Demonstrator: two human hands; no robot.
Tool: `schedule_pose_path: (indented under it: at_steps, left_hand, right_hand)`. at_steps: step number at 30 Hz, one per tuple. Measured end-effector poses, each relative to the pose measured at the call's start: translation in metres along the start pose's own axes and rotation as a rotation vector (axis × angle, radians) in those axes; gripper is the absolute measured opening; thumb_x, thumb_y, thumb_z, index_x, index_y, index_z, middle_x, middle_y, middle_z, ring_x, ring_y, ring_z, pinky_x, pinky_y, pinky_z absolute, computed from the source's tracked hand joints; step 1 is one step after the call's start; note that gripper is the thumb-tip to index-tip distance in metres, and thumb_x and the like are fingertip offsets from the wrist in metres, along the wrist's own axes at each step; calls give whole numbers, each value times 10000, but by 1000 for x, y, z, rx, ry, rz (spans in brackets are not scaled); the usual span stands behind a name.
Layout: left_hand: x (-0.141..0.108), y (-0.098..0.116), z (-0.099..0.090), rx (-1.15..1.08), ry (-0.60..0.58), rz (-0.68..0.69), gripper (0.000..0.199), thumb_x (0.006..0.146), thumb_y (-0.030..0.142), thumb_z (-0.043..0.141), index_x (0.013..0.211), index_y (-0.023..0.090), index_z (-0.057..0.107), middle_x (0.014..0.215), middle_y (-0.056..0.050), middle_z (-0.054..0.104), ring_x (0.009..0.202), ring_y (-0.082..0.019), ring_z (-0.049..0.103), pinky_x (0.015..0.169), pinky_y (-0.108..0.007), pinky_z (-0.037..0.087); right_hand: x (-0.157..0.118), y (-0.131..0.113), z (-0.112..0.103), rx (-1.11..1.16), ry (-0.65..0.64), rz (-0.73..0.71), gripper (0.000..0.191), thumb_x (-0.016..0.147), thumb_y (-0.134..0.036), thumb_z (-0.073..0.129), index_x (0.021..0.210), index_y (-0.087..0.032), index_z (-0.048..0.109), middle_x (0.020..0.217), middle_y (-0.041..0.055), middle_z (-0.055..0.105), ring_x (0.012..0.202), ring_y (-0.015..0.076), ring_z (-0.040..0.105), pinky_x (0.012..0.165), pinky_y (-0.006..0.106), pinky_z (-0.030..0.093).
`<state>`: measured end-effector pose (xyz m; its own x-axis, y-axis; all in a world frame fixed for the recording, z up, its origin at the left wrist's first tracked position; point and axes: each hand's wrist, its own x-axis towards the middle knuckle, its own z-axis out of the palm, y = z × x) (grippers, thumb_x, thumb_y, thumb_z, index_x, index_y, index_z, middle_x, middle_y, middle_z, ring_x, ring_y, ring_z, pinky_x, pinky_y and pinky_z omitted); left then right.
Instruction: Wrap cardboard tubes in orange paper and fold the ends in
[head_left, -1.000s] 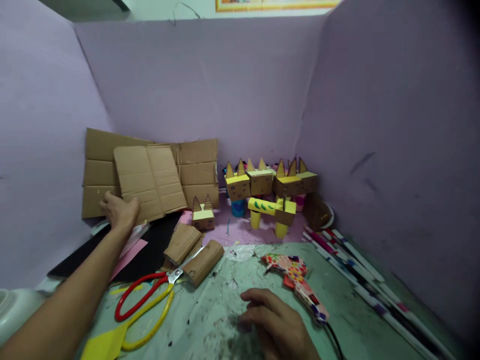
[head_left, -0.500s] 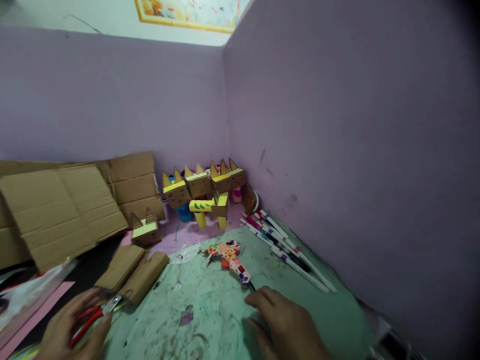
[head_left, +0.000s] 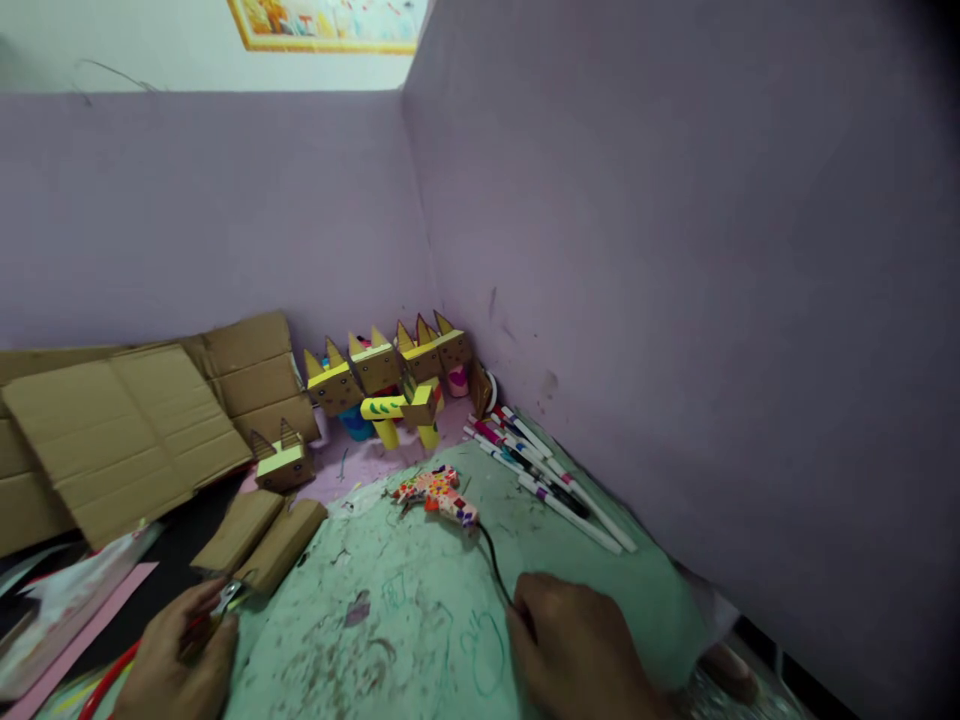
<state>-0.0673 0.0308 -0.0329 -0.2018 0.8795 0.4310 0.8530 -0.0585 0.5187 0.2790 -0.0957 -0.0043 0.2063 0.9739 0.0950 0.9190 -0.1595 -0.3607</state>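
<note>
My left hand [head_left: 176,655], low on the left, is closed around red-handled pliers [head_left: 229,596]. Their metal jaws poke out past my fingers beside two folded cardboard pieces [head_left: 281,545]. My right hand [head_left: 581,640] is a fist on the thin black cord [head_left: 493,560] of a glue gun. That glue gun [head_left: 439,495], with a flowery pattern, lies on the green table cover, nozzle to the left. My fingers hide where the cord goes on.
Cardboard animal heads with pointed ears [head_left: 375,365] and a yellow cardboard animal [head_left: 405,408] stand in the corner. White markers [head_left: 559,480] lie along the right wall [head_left: 675,300]. Cardboard sheets [head_left: 127,430] lean at the left, above a pink strip [head_left: 90,630].
My right hand has closed on the cord, which now stretches from the glue gun. My left fingers have closed around the pliers. The view has turned slightly right.
</note>
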Motion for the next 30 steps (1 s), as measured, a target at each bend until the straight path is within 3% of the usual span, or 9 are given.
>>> schedule_pose_path:
  at_steps: [6, 9, 12, 14, 17, 20, 22, 26, 30]
  left_hand:
    - [-4, 25, -9, -124, -2, -44, 307, 618, 537, 491, 884, 386, 520, 942, 4, 597, 827, -327, 630, 827, -497, 491]
    - [-4, 21, -9, -118, -43, -55, 354, 642, 483, 488, 933, 289, 542, 1012, -54, 607, 873, -314, 627, 848, -477, 485]
    - [-5, 20, -9, -84, -38, -21, 360, 686, 458, 466, 951, 235, 564, 1041, -80, 609, 907, -291, 616, 866, -449, 475]
    - [-6, 22, -9, -78, -14, 14, 355, 717, 455, 443, 942, 215, 576, 1040, -87, 610, 934, -281, 605, 886, -434, 464]
    - [-4, 29, -9, -95, 19, 80, 352, 749, 456, 430, 926, 190, 580, 1040, -101, 603, 971, -270, 584, 904, -412, 449]
    - [0, 42, -9, -7, -49, 162, 368, 778, 442, 445, 986, 167, 576, 1049, -112, 604, 991, -270, 568, 888, -396, 444]
    - [3, 53, -9, 156, -151, 204, 399, 785, 405, 466, 1070, 143, 563, 1054, -125, 613, 991, -294, 559, 869, -411, 437]
    - [4, 66, -5, 409, -209, 214, 455, 807, 297, 459, 1208, 88, 506, 1093, -165, 603, 1011, -335, 539, 856, -438, 417]
    - [5, 55, 4, 377, -253, 198, 484, 817, 274, 452, 1253, 64, 474, 1105, -182, 599, 1047, -322, 541, 884, -421, 412]
  right_hand:
    - [38, 27, -38, -177, 53, 133, 246, 822, -149, 446, 730, -198, 669, 753, 87, 726, 703, 269, 681, 510, 285, 308]
    - [45, 33, -43, -223, -53, 95, 233, 799, -149, 485, 698, -196, 690, 741, 100, 727, 712, 292, 684, 516, 294, 322]
    - [46, 26, -42, -210, -42, 54, 214, 823, -213, 500, 774, -195, 707, 815, 108, 727, 743, 299, 681, 550, 316, 373]
    - [49, 12, -39, -100, 11, 17, 209, 831, -230, 496, 847, -199, 702, 858, 91, 719, 758, 277, 670, 595, 330, 409]
    - [59, -24, -31, 275, 8, -102, 170, 803, -215, 530, 873, -199, 685, 832, 48, 708, 723, 212, 647, 650, 313, 445]
    - [75, -72, -12, 694, -137, -204, 189, 747, -146, 554, 897, -180, 662, 862, 42, 692, 713, 169, 626, 668, 286, 469]
    - [86, -102, 6, 902, -283, -170, 259, 692, -125, 603, 943, -176, 642, 950, 57, 671, 796, 181, 625, 694, 294, 479]
    - [102, -144, 44, 975, -347, -120, 439, 644, -94, 627, 1070, -185, 580, 1086, 83, 624, 824, 181, 616, 675, 302, 491]
    - [105, -154, 74, 1059, -358, -87, 478, 654, -68, 559, 1119, -175, 533, 1109, 99, 599, 700, 133, 586, 597, 275, 487]
